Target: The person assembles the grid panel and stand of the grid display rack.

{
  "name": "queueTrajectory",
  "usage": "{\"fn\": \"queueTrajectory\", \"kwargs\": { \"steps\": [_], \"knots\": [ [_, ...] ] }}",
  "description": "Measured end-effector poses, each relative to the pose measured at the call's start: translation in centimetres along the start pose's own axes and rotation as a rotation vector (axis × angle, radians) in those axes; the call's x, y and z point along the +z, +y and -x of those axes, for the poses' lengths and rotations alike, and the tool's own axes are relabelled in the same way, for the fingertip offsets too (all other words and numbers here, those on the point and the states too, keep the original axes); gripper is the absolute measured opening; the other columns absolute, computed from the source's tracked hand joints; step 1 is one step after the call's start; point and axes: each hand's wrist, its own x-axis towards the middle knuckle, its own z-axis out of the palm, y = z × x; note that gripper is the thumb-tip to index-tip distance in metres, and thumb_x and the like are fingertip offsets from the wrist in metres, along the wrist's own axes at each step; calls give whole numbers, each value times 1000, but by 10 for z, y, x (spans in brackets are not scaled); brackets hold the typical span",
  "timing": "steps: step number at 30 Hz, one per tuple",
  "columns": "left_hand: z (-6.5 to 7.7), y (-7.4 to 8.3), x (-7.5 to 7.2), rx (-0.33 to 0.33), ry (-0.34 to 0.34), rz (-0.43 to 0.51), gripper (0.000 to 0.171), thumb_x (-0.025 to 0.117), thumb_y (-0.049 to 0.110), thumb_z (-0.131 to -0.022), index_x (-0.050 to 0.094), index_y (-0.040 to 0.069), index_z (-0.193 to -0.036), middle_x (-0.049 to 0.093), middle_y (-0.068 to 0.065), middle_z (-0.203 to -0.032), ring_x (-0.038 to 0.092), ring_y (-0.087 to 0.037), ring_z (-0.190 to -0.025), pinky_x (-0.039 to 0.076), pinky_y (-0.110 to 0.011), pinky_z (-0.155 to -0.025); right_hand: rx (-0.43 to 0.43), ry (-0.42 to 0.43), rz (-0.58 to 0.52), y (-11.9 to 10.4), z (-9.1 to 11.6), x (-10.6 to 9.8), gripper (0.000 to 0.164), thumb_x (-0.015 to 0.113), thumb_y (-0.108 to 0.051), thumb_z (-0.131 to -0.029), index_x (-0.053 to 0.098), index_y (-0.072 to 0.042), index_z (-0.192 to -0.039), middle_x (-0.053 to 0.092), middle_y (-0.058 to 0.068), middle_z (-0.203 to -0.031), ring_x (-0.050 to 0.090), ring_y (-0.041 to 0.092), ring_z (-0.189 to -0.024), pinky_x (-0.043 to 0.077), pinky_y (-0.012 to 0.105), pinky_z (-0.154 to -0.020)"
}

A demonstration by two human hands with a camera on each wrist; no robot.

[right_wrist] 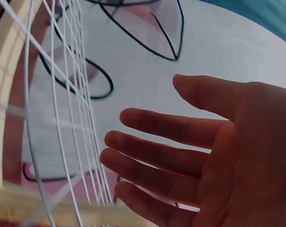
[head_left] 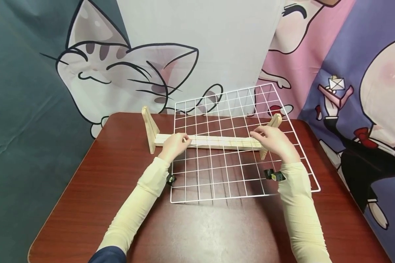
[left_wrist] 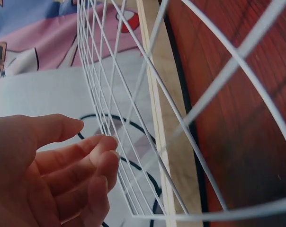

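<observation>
A white wire grid panel [head_left: 217, 198] leans over a pale wooden stand, its far edge raised. The stand has a long crossbar [head_left: 214, 141], a left end piece [head_left: 149, 129] and a right end piece [head_left: 276, 119]. My left hand [head_left: 175, 146] hovers over the grid's left part, above the crossbar; its loosely bent fingers [left_wrist: 105, 165] hold nothing and come close to the wires. Near the right end piece is my right hand [head_left: 276, 142]. Its fingers [right_wrist: 157, 151] are spread and nearly straight beside the grid wires, with nothing in them.
The stand and grid are on a reddish-brown wooden table [head_left: 95, 175] with rounded corners. Behind it hangs a printed cloth [head_left: 237, 40] with a cartoon cat; more cartoon figures cover the right side. A green curtain [head_left: 23, 109] is at the left.
</observation>
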Motion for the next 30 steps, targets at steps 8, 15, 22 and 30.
{"fn": "queueTrajectory", "kwargs": {
  "steps": [8, 15, 22, 30],
  "knots": [
    [6, -23, 0, -51, -16, 50, 25, 54, 32, -92, 71, 15, -99, 70, -3, -80, 62, -21, -73, 43, -30, -57, 58, 54, 26, 21, 23, -14, 41, 47, -38, -100, 65, -4, -115, 68, 20, -109, 62, 37, -101, 46, 53, -86],
    [13, -39, 0, -97, -25, 69, 23, 54, 33, -91, 70, 17, -97, 69, -1, -68, 65, -21, -75, 44, -32, -58, 125, 46, 4, 40, 42, -22, 47, 47, -42, -99, 61, -3, -122, 62, 24, -121, 58, 40, -111, 44, 56, -92],
    [20, -56, -2, -84, -56, 135, 27, 54, 29, -95, 68, 7, -103, 69, -8, -77, 60, -17, -65, 45, -28, -63, 159, 53, 24, 52, 57, -21, 49, 47, -42, -99, 61, 2, -118, 64, 27, -114, 61, 41, -102, 46, 55, -85],
    [26, -63, 8, -130, -114, 255, 26, 56, 27, -96, 61, 5, -109, 68, -9, -71, 65, -21, -57, 44, -23, -54, 170, 65, 8, 63, 69, -11, 50, 50, -37, -98, 58, 7, -121, 58, 32, -122, 51, 49, -116, 40, 61, -94]
  ]
}}
